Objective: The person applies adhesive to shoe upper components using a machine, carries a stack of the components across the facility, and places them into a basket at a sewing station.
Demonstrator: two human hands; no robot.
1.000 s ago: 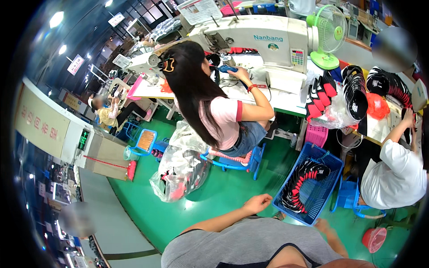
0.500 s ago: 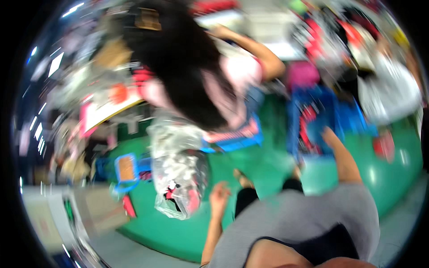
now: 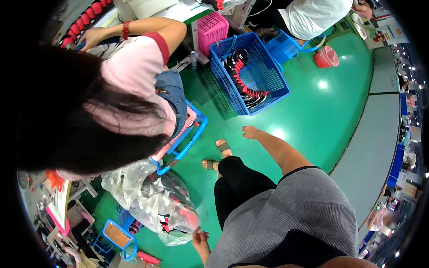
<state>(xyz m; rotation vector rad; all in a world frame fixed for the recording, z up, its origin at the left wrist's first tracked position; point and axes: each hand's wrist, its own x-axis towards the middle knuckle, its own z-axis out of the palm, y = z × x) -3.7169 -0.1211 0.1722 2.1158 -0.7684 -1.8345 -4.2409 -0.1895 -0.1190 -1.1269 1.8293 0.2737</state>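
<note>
Near the bottom of the frame we see the left hand, fingers loosely parted and nothing gripped, just beside the lower edge of a clear plastic bag. The bag slumps on the green floor; it likely serves to keep the loose red, black and white pieces inside together. At mid-frame the right hand hangs over the floor, fingers curled and nothing visible in it; its palm is hidden, so we cannot tell how far it closes. Higher up, apart from that hand, stands a blue basket. In it we see shoe uppers nested in a curved row, which probably saves room and keeps them in order. The basket sits near the pink crate and the counter, presumably for easy reach by the seated co-worker at upper left.
</note>
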